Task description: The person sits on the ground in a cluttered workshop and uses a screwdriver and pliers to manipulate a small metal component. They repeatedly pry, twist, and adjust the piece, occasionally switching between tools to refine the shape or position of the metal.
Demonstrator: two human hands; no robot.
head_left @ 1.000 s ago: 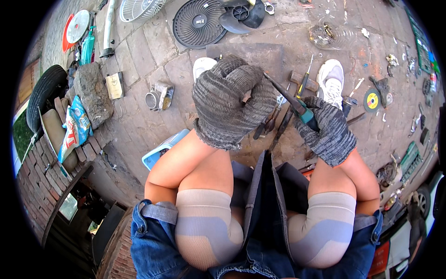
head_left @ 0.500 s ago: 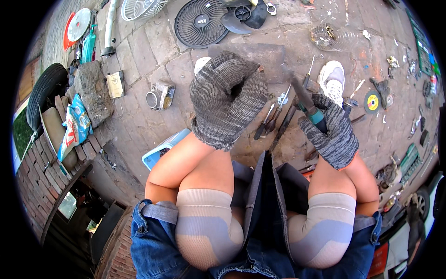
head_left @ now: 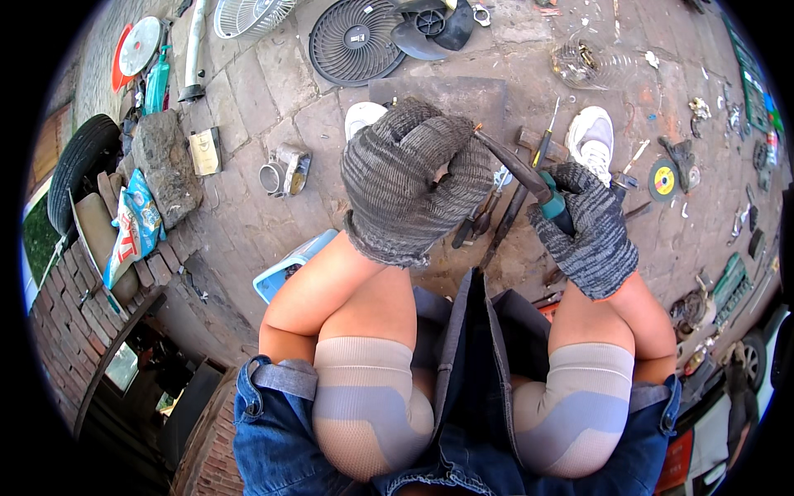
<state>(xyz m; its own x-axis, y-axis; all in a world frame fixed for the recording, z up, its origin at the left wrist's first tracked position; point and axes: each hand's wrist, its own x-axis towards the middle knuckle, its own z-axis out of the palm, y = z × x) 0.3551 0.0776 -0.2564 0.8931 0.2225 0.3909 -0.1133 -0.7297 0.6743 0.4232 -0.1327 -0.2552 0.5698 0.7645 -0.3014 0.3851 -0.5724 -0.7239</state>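
Observation:
My right hand [head_left: 585,231], in a grey knitted glove, is wrapped round a hand tool with a green handle [head_left: 556,211] and a long dark metal end. That metal end [head_left: 517,165] points up and left, and its tip meets the fingers of my left hand [head_left: 418,182]. The left hand, gloved alike, is curled closed; whatever it holds is mostly hidden, with only a tiny orange-brown speck at the fingertips. Below, between the hands, lie screwdrivers [head_left: 542,145] and a dark metal bar [head_left: 506,227]. A dark flat plate [head_left: 447,95] is on the ground beyond the left hand.
A black fan grille [head_left: 357,37], dark fan blades [head_left: 430,37] and a clear plastic container [head_left: 589,62] are at the far side. Left are a metal fitting [head_left: 285,169], a stone block [head_left: 164,165] and a blue tub [head_left: 281,269]. A cutting disc [head_left: 662,179] lies right.
My right hand has tilted the green-handled tool leftward, bringing its tip to my left hand's fingers. The left hand has shifted slightly right and turned a little.

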